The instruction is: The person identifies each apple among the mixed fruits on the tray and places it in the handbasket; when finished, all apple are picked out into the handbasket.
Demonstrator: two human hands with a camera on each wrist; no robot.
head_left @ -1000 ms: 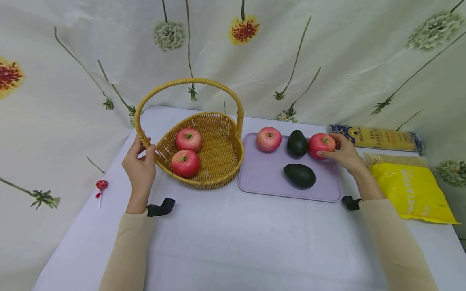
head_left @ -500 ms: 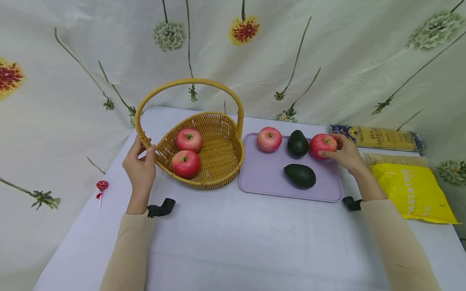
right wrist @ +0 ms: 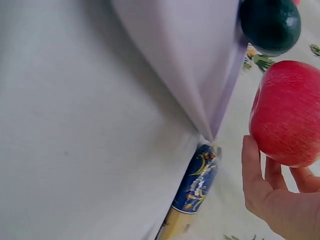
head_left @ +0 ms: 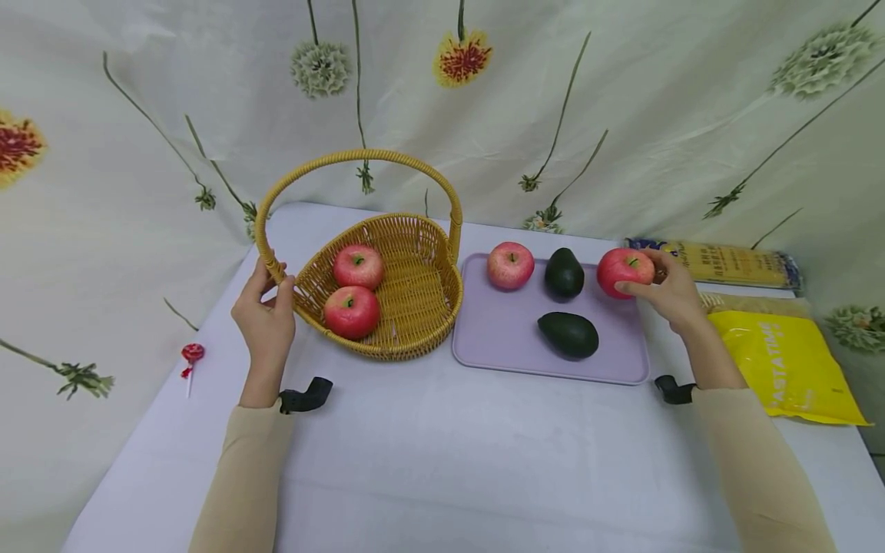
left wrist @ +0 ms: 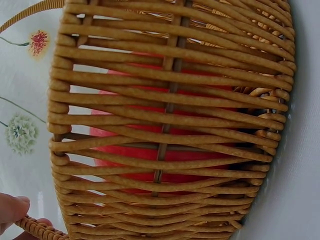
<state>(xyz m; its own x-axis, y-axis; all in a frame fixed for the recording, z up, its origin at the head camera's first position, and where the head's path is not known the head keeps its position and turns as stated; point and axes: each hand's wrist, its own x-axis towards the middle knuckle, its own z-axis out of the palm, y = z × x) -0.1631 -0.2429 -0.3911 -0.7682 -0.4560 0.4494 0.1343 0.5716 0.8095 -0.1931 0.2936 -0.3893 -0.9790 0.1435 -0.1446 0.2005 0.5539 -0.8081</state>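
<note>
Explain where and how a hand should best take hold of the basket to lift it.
Grip the basket by its handle, coming from above: it stands up as a tall arch. Just left of its top may balance best, since both apples inside sit toward the left. The left hand holds only the handle's left foot.

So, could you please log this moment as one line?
left grip: holding basket handle | right grip: holding apple off tray | basket: two apples | tray: one apple, two avocados
</note>
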